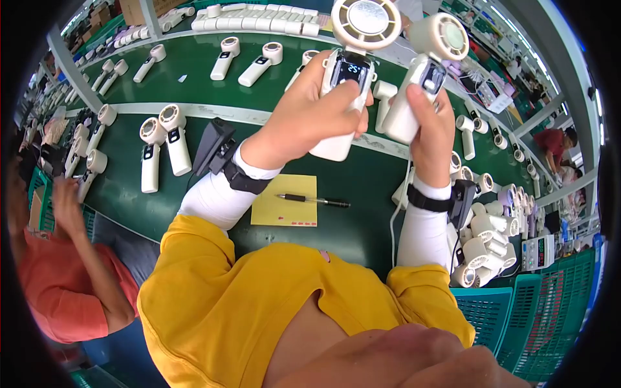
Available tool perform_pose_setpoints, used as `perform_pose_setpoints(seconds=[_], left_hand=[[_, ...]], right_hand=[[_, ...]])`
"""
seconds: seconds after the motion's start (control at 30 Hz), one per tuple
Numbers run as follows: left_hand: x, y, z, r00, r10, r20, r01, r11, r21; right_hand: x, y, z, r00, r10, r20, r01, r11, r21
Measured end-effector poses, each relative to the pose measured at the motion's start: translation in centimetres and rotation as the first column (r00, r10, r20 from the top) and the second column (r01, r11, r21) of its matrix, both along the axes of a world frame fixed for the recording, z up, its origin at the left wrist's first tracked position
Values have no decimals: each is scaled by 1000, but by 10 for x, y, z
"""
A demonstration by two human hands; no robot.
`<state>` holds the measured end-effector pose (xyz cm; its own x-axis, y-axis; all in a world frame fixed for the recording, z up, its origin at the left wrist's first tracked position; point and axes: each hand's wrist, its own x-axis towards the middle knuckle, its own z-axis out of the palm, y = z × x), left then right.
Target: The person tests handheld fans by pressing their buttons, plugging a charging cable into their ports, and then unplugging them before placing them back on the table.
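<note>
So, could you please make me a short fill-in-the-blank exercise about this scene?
1. The left hand and right hand each hold a handheld ____.
2. The black pen lies on paper that is coloured ____.
3. The nearest co-worker is on the ____ side.

Missing words: fan; yellow; left.

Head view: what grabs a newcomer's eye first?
Probably the left fan, held up at top centre in the left hand, its screen lit, with the right fan beside it in the right hand. Next, the yellow sheet on the green table near the middle, a black pen lying partly on it. Then the heap of fans at right.
</note>
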<state>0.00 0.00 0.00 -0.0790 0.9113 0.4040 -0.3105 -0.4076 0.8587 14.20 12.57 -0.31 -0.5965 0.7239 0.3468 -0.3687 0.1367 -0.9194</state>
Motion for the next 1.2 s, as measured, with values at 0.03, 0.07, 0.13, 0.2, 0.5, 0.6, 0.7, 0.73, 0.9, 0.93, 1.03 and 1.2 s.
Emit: perform_pose_setpoints(seconds=[0.03, 0.07, 0.13, 0.2, 0.5, 0.6, 0.7, 0.73, 0.9, 0.93, 1.03, 1.2], left_hand=[[5, -5, 1, 999, 41, -16, -40, 999, 36], [8, -7, 2, 997, 75, -32, -72, 995, 73], [19, -23, -1, 992, 122, -32, -119, 989, 90], [22, -31, -1, 951, 226, -213, -203, 971, 125], [32, -42, -5, 900, 283, -330, -214, 949, 231], [37, -44, -8, 963, 204, -174, -178, 972, 153], [38, -43, -9, 981, 170, -94, -159, 980, 116], [38, -43, -10, 980, 174, -96, -162, 980, 116], [34, -43, -12, 964, 182, -193, -139, 967, 214], [34, -43, -12, 964, 181, -194, -138, 967, 214], [35, -43, -10, 971, 165, -173, -134, 975, 176], [37, -40, -11, 979, 170, -115, -136, 957, 256]], right_hand=[[-1, -14, -1, 1000, -19, 10, 18, 995, 96], [-1, -23, -2, 999, -46, 16, 42, 981, 191], [4, -51, -6, 998, -59, 37, 47, 962, 269], [4, -67, -6, 999, 29, -42, -17, 968, 252], [14, -71, -14, 996, 47, -79, -25, 967, 255], [19, -65, -18, 1000, 25, -5, -22, 950, 313], [18, -68, -18, 1000, 10, 1, -10, 949, 316], [17, -71, -16, 1000, 7, -30, 2, 957, 290], [17, -74, -17, 997, 11, -76, 13, 952, 306], [17, -74, -17, 997, 10, -77, 14, 952, 306], [17, -74, -17, 996, 6, -92, 22, 954, 299], [18, -73, -19, 994, 17, -104, 16, 949, 314]])
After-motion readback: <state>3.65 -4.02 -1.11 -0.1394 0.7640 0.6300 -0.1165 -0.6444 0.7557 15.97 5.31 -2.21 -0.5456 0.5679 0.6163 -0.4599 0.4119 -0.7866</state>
